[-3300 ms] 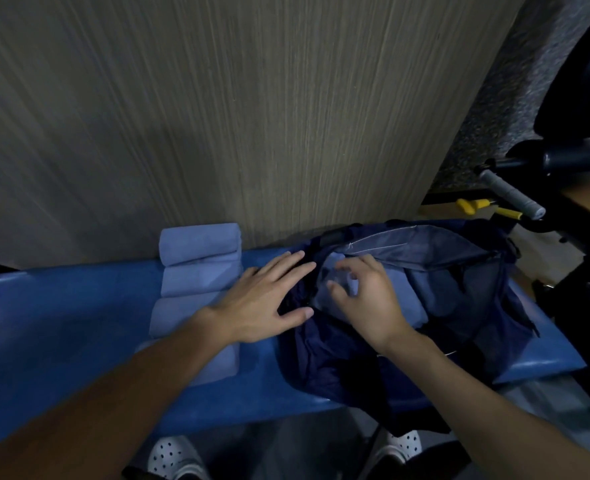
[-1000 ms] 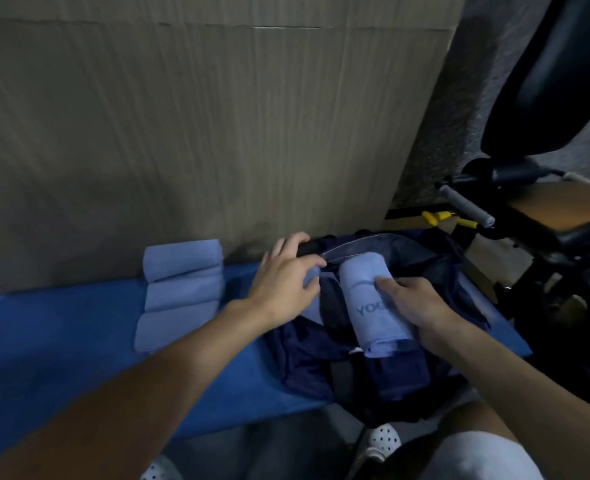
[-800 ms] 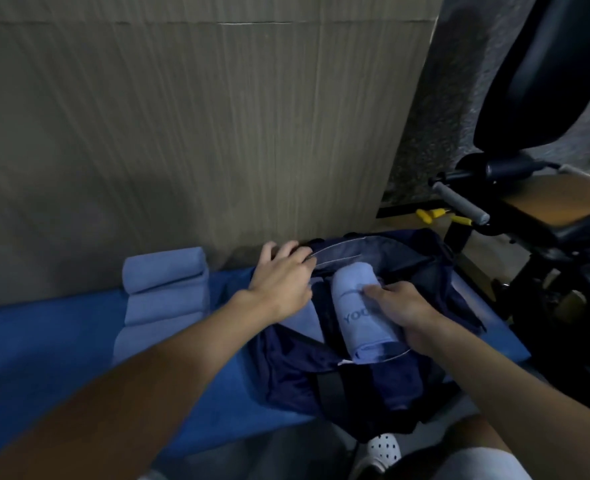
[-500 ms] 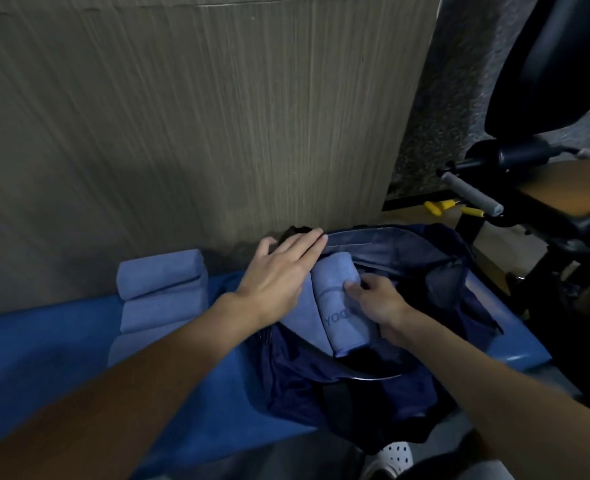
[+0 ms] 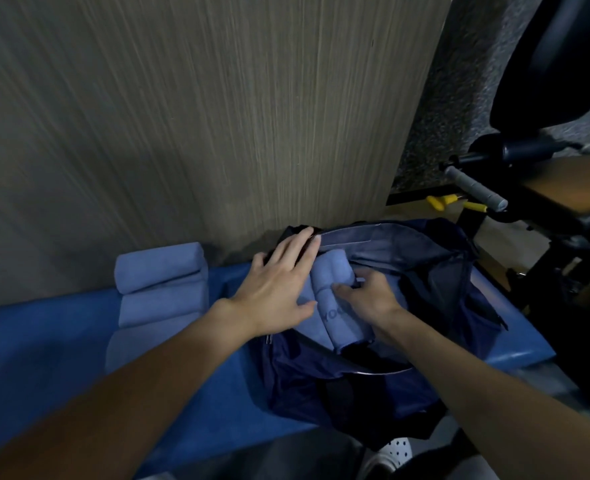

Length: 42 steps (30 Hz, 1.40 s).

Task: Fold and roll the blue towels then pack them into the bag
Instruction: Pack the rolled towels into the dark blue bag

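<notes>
The navy bag (image 5: 432,271) lies open on the blue bench (image 5: 37,344). Inside its mouth sits a rolled blue towel (image 5: 333,308) with dark lettering, next to another blue towel (image 5: 305,296). My right hand (image 5: 369,299) grips the lettered roll from its right side, thumb across the top. My left hand (image 5: 279,285) lies flat with straight fingers on the bag's left rim and the towel beside the roll. Three more rolled blue towels (image 5: 160,266) lie in a row on the bench to the left of the bag.
A wood-grain panel (image 5: 217,116) stands right behind the bench. Black exercise equipment with a grey grip bar (image 5: 473,185) and yellow-handled parts (image 5: 440,201) crowds the right side. A white shoe (image 5: 395,448) shows below the bench's front edge.
The lettered roll has gone from above the bag's front down into its mouth, carried by my right hand. My left hand let go of the rim and flattened over it.
</notes>
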Available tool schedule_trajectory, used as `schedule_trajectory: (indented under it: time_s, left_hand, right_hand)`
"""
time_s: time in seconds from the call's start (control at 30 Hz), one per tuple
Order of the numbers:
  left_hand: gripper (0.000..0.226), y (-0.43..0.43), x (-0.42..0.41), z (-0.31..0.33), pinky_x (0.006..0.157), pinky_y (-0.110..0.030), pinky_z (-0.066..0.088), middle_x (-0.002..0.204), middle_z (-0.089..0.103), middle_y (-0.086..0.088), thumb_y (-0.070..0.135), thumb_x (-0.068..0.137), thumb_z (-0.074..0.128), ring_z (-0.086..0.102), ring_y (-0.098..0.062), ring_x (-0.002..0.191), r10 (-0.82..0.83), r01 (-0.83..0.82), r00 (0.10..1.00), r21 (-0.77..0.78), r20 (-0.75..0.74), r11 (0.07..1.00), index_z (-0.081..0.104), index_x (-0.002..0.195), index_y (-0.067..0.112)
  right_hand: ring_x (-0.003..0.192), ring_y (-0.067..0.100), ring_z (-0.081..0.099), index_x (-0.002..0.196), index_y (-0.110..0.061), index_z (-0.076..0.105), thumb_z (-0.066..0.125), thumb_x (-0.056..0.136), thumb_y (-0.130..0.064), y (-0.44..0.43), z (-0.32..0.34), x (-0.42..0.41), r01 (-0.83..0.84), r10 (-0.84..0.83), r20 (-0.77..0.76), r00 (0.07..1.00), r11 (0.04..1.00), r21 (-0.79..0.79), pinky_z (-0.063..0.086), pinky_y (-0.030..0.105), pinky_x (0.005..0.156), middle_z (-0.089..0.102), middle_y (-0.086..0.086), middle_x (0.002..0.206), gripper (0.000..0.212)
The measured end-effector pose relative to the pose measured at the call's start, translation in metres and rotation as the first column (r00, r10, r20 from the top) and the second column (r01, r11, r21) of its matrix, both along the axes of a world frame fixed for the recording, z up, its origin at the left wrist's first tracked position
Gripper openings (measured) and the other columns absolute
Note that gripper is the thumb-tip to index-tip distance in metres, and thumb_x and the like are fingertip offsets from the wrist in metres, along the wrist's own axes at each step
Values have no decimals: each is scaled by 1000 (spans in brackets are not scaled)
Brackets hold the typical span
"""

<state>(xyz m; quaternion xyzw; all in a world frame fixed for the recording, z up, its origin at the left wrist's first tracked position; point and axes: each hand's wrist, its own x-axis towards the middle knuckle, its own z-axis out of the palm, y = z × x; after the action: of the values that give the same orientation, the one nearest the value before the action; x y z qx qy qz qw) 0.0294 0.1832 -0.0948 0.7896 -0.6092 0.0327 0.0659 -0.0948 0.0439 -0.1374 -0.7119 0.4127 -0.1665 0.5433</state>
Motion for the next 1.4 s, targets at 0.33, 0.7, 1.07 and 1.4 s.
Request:
schedule_trajectory:
  time_s: [0.33, 0.7, 1.07, 1.4]
  left_hand:
    - [114, 11, -6, -25, 118, -57, 4, 155, -34, 12, 72, 76, 52, -22, -10, 146, 34, -34, 999, 54, -12, 998, -8, 155, 16]
    - [129, 19, -1, -25, 119, -56, 0, 151, -41, 13, 79, 68, 58, -26, -7, 144, -25, 32, 997, 104, -66, 994, -18, 153, 16]
    - [114, 27, 7, -43, 121, -43, -4, 163, -10, -4, 89, 70, 32, -18, -15, 148, 38, -44, 998, 107, 59, 993, 8, 156, 18]
    - [62, 73, 15, -20, 113, -41, 27, 154, 32, 2, 55, 96, 33, 30, -18, 141, 8, -8, 1000, -170, 1, 985, 24, 152, 29]
  right_hand:
    - [81, 9, 50, 118, -11, 44, 75, 83, -26, 12, 0, -5, 40, -49, -42, 998, 981, -189, 39, 15, 64, 50, -2, 98, 48]
    - [106, 19, 44, 116, -13, 55, 77, 78, -38, 20, -11, -6, -51, -19, -150, 988, 893, -448, 40, 27, 88, 47, 2, 115, 51]
    - [133, 21, 30, 139, -27, 46, 75, 76, -48, 25, -14, -13, -343, 200, -320, 926, 797, -497, 28, 39, 109, 34, -7, 148, 74]
    - [107, 12, 48, 112, -16, 63, 74, 83, -28, 63, 26, -9, -165, 202, 16, 979, 839, -519, 41, 23, 91, 50, -5, 112, 33]
